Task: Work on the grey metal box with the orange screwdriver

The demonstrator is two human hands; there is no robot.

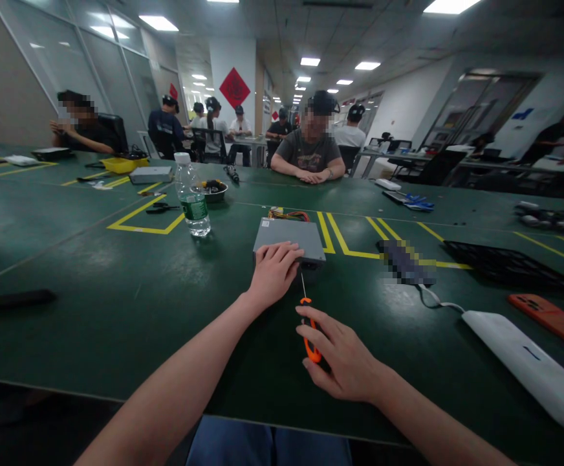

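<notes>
A grey computer power supply (289, 234) lies on the green table in front of me, with a bundle of coloured cables (289, 215) at its far side. My left hand (276, 272) rests on top of its near left part, fingers stretched out flat. Below it, my right hand (337, 353) has its thumb and fingers loosely around the orange and black handle of a screwdriver (311, 340). The thin shaft points away from me toward the near side of the power supply. Whether the tip touches a screw is too small to tell.
A water bottle (193, 200) stands left of the power supply, with a bowl (215, 189) behind it. On the right lie a phone (403, 260) on a cable, a white power bank (519, 362), an orange phone (553, 317) and a black tray (509, 262). A person (311, 145) sits opposite.
</notes>
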